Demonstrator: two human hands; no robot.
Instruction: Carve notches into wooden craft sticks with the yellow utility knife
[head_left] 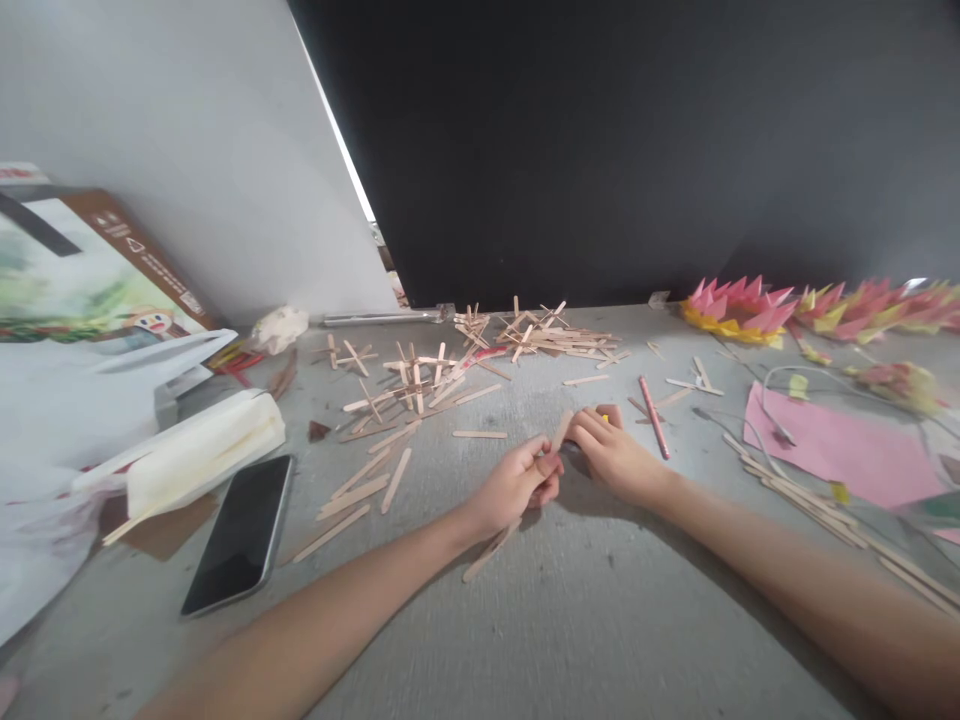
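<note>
My left hand [517, 485] is closed, pinching a wooden craft stick [561, 432] that points up and away from me. Close beside it, my right hand [619, 455] has its fingers curled at the stick's right side. A bit of something yellow [605, 418] shows between the right fingers; its kind is hidden. Under my left wrist another craft stick [487, 556] pokes out on the grey table [570, 640]. A single flat stick [480, 434] lies just beyond my left hand.
Craft sticks, many joined in crosses, form a pile [555, 335] at the back. Left are a phone [240, 535], a pale food box [206, 455] and a plastic bag [67, 420]. Right are a pink pencil [654, 417], a cable [765, 400], pink paper [840, 440] and folded-paper rings [739, 312].
</note>
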